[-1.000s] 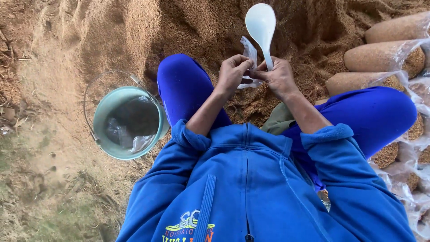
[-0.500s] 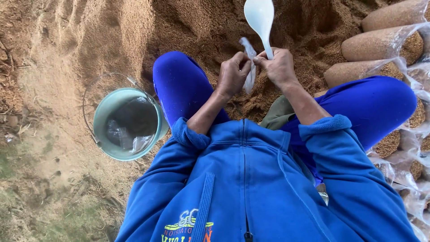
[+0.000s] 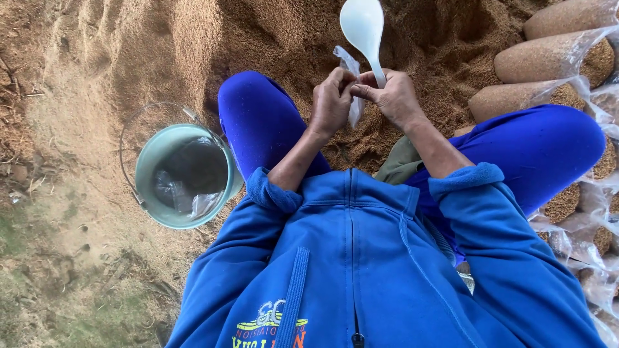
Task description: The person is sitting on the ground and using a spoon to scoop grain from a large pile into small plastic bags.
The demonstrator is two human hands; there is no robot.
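I sit with knees apart over a pile of sawdust-like brown substrate [image 3: 271, 38]. My left hand [image 3: 330, 102] and my right hand [image 3: 393, 98] meet in front of me, both pinching a small clear plastic bag [image 3: 351, 64] that hangs between them. My right hand also grips the handle of a white plastic scoop-spoon [image 3: 362, 24], whose bowl points away from me above the pile. My blue sleeves and blue trousers frame the hands.
A pale green metal bucket [image 3: 149, 161] with a wire handle stands on the ground at my left, clear plastic bags inside. Several filled cylindrical plastic bags of substrate [image 3: 551, 61] lie stacked at the right. Bare dirt and sparse grass lie lower left.
Both hands drew slightly closer together and lower over the pile, working the small bag's mouth. The scoop stayed upright in my right hand.
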